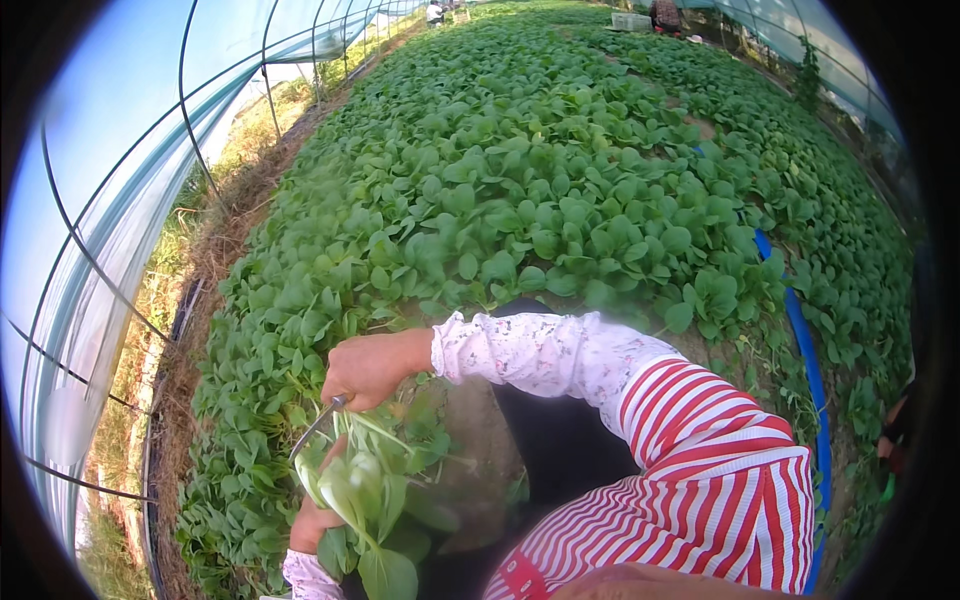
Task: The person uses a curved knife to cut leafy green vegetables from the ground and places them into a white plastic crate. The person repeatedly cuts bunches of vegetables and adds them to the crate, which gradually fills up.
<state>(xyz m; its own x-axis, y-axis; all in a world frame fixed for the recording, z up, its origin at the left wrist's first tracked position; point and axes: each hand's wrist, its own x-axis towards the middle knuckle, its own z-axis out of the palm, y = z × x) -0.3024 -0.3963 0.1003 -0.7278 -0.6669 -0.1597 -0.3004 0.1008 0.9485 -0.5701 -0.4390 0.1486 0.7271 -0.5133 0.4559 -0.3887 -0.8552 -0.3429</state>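
My right hand (361, 373) is closed around the handle of a small knife (316, 428). Its thin, slightly curved blade points down and left, close to the pale stem ends of a bunch of bok choy (354, 484). That bunch is in my left hand (318, 519), which grips it from the left side; the stalks and leaves partly hide the fingers. The green leaves of the bunch hang toward the bottom of the view. Around both hands stand growing bok choy plants (259, 420), rooted in the bed.
Dense leafy rows (510, 180) stretch ahead. Along the right runs a flat blue hose (806, 345). Bare soil (480, 442) shows by my legs. Hoops and plastic film (142, 225) form the left tunnel wall. Far off, a person (665, 15) is beside a pale crate (630, 21).
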